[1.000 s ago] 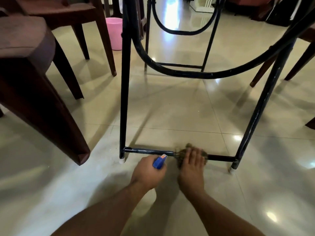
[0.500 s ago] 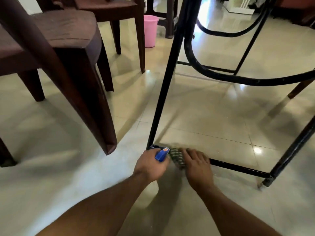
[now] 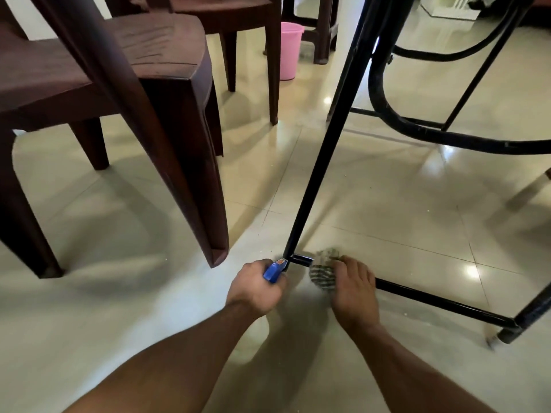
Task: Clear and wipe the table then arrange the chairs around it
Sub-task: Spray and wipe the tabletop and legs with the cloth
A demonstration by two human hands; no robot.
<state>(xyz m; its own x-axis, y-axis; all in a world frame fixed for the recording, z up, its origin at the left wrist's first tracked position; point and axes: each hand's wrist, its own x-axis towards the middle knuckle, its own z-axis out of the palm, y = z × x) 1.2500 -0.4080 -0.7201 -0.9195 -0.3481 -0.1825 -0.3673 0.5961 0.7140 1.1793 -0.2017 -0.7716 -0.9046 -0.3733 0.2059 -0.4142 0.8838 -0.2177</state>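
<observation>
I am low under the table, looking at its black metal frame point(image 3: 310, 186). My right hand point(image 3: 354, 289) presses a striped grey cloth point(image 3: 323, 271) onto the low crossbar point(image 3: 432, 302) close to the left leg's foot. Its fingers lie over the cloth and bar. My left hand point(image 3: 256, 289) grips a small blue object point(image 3: 273, 271), its top end touching the foot of that leg. A dark brown plastic chair point(image 3: 128, 81) stands tilted at the left, one leg ending just left of my left hand.
A pink bucket point(image 3: 289, 50) stands on the glossy tiled floor point(image 3: 387, 210) at the back. More brown chairs and a stool point(image 3: 320, 28) stand behind it. The frame's curved brace point(image 3: 417, 129) sweeps across the right. Another chair leg point(image 3: 527, 186) shows at the right edge.
My right hand has slid the cloth leftward along the crossbar, from its middle to the left leg. My left hand moved with it, still holding the blue object. My view turned left.
</observation>
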